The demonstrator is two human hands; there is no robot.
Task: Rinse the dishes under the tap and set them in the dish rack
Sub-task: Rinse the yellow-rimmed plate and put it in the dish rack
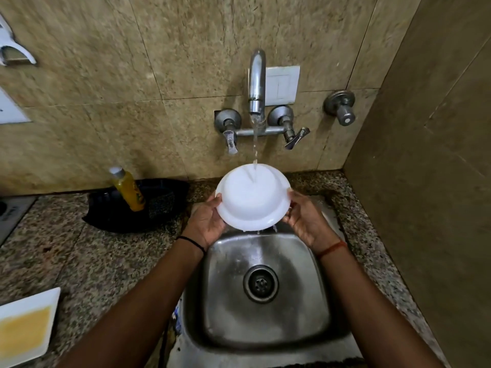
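A white bowl [252, 197] is held upside down over the steel sink [313, 296], its underside turned up. Water runs from the wall tap [257, 83] onto the bowl's base and drips off the rim. My left hand [207, 224] grips the bowl's left rim. My right hand [305, 219] grips the right rim. Both thumbs lie on the rim's edge. No dish rack can be made out with certainty.
A black tray [111, 208] holding a yellow soap bottle [128, 189] stands on the granite counter [66, 256] left of the sink. A white plate with a yellow cloth [26, 330] lies at the lower left. A wall closes the right side.
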